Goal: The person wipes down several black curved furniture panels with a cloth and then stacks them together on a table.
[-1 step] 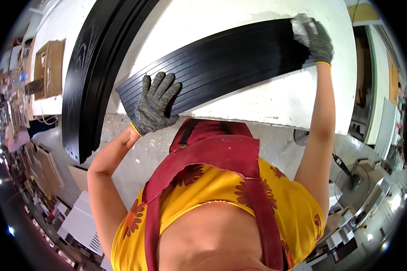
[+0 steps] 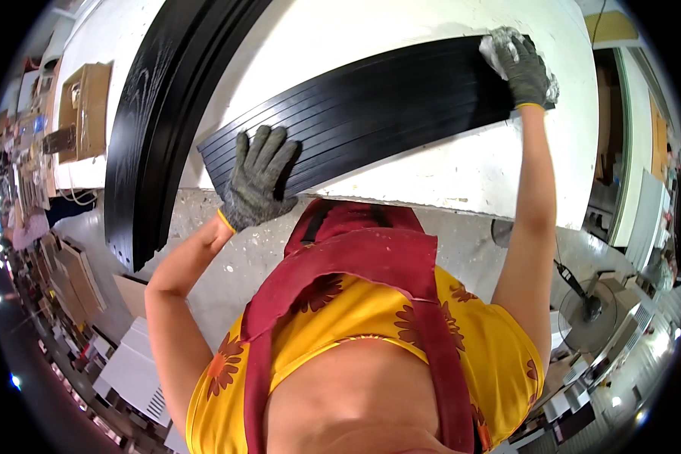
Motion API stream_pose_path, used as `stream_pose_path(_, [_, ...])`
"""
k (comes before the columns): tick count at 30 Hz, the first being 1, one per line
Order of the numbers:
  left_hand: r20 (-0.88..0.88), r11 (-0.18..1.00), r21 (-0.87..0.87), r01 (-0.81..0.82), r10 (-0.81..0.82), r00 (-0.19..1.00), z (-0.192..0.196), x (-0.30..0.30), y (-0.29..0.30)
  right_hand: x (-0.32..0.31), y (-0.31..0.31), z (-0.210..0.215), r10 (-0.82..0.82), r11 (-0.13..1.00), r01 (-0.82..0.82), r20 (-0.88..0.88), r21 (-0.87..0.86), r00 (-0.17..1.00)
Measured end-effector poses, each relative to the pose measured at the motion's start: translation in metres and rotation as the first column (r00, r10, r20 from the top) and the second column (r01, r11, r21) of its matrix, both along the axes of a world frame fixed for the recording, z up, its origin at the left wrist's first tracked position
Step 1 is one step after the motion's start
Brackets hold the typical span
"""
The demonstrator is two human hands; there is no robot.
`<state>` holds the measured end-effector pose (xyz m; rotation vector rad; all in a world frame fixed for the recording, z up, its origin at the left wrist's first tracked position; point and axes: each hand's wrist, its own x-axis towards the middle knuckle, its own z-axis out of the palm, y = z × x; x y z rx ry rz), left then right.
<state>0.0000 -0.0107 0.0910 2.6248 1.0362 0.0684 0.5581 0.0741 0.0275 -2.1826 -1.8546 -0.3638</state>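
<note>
A long black grooved panel (image 2: 371, 102) lies slantwise across the white tabletop. My left hand (image 2: 257, 181), in a dark grey knit glove with a yellow cuff, rests on the panel's near left end, open with its fingers stretched out. At the far right end, my gloved right hand (image 2: 526, 74) is closed over a crumpled whitish rag (image 2: 499, 44) and presses it on the panel. Part of the rag bulges out beside the wrist. The palm and some of the right fingertips are hidden.
To the left, long black profiled pieces (image 2: 155, 106) lie together and overhang the table's near edge. An open cardboard box (image 2: 91, 113) sits beyond them. The white table (image 2: 446, 170) ends just before my body. A round fan (image 2: 590, 306) stands on the floor at right.
My right hand has shifted slightly left and nearer with the rag, and more of the rag shows on its right side. My left hand stays in place on the panel.
</note>
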Motion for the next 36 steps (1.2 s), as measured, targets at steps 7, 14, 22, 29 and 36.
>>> stream_pose_path(7, [0.26,0.919,0.089,-0.383,0.35,0.9,-0.054,-0.092,-0.047,-0.062,0.009,-0.008,-0.012,0.999,0.017,-0.121,0.034,0.993])
stream_pose_path(14, [0.402,0.928,0.052,-0.369,0.319,0.858,-0.064,-0.092,-0.042,-0.427,-0.079,0.003,0.77,0.638,-0.743,-0.192,0.203,0.609])
stream_pose_path(22, [0.342,0.88,0.039,-0.473,0.433,0.834,-0.078,-0.104,-0.061,-0.251,-0.078,-0.034,0.276,0.904,-0.41,-0.901,0.124,0.335])
stream_pose_path(29, [0.488,0.898,-0.07,-0.433,0.41,0.771,-0.085,-0.106,-0.059,-0.155,-0.056,0.017,0.072,0.984,-0.032,0.226,-0.177,0.971])
stream_pose_path(36, [0.466,0.922,-0.1,-0.373,0.375,0.802,-0.09,-0.111,-0.057,-0.439,-0.146,0.03,0.783,0.622,-0.74,-0.188,0.256,0.592])
